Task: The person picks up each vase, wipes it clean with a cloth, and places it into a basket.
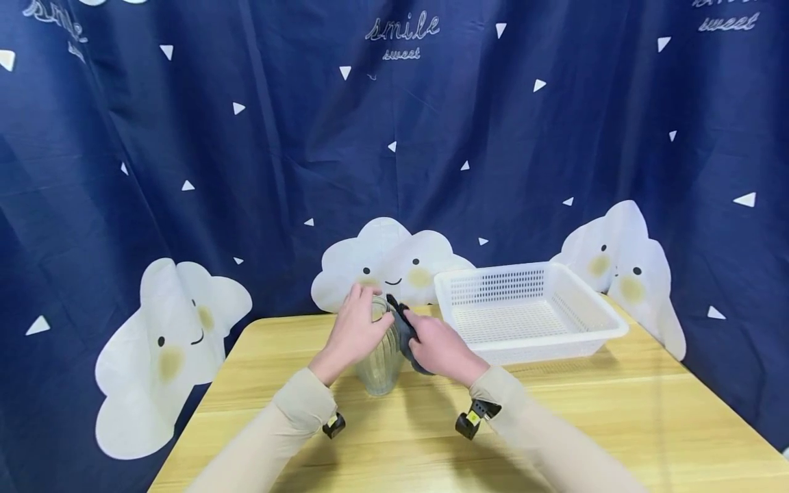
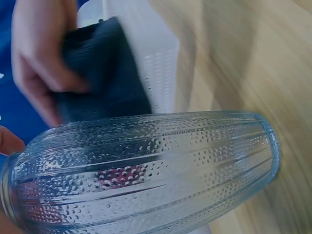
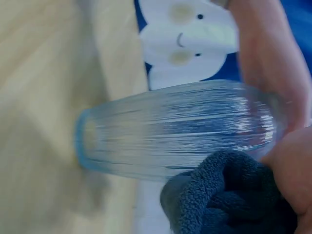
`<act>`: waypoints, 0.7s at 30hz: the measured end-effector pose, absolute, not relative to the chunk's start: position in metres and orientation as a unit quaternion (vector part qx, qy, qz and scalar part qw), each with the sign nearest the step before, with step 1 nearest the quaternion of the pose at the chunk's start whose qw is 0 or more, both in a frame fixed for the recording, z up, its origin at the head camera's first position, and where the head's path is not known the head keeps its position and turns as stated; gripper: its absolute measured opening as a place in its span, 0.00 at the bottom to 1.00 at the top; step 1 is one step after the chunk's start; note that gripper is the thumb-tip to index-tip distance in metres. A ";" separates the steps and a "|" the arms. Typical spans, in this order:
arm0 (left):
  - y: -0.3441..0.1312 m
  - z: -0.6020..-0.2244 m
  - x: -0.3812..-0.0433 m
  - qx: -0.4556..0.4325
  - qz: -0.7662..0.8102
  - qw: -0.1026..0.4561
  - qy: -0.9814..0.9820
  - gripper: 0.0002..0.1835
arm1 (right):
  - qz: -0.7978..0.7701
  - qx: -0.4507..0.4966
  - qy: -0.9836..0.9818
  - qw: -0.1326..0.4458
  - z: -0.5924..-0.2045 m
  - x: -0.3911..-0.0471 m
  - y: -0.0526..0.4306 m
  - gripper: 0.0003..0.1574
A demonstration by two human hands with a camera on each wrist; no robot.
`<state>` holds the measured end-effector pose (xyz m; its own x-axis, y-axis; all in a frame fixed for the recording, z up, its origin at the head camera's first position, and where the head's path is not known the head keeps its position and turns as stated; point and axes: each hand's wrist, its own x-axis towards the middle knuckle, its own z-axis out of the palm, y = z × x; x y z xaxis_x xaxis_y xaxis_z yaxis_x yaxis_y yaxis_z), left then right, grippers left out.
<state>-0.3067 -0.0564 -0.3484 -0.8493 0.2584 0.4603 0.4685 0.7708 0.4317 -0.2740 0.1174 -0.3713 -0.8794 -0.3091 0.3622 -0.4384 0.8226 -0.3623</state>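
A clear glass vase [image 1: 377,366] with ribbed, dimpled sides stands near the middle of the table. My left hand [image 1: 355,327] grips it around the rim from above, fingers on the far side and thumb on the near side. In my right hand [image 1: 442,344] is a dark grey-blue cloth [image 1: 407,342], bunched up beside the vase's right side. The right wrist view shows the fuzzy towel-like cloth [image 3: 219,195] against or very close to the glass vase [image 3: 175,129]. From the left wrist, the cloth [image 2: 105,73] appears just beyond the vase [image 2: 156,170].
A white perforated plastic basket [image 1: 536,339] stands at the back right of the wooden table [image 1: 585,418], right behind my right hand. A dark blue curtain [image 1: 277,137] with cloud prints hangs along the table's back edge.
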 end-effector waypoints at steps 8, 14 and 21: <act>-0.055 -0.354 -0.310 -0.216 -0.250 0.228 -0.916 0.26 | 0.182 0.206 -0.933 0.233 -0.352 -0.268 0.110 0.37; -0.056 -0.354 -0.312 -0.224 -0.248 0.225 -0.915 0.26 | 0.177 0.191 -0.944 0.201 -0.373 -0.274 0.110 0.39; -0.057 -0.355 -0.312 -0.236 -0.253 0.219 -0.912 0.25 | 0.212 0.195 -0.953 0.097 -0.412 -0.279 0.110 0.36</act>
<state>-0.3116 -0.0575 -0.3552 -0.7927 0.3209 0.5183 0.5418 0.7606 0.3576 -0.2794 0.1104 -0.4121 -0.9052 -0.3295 0.2684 -0.4123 0.8341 -0.3665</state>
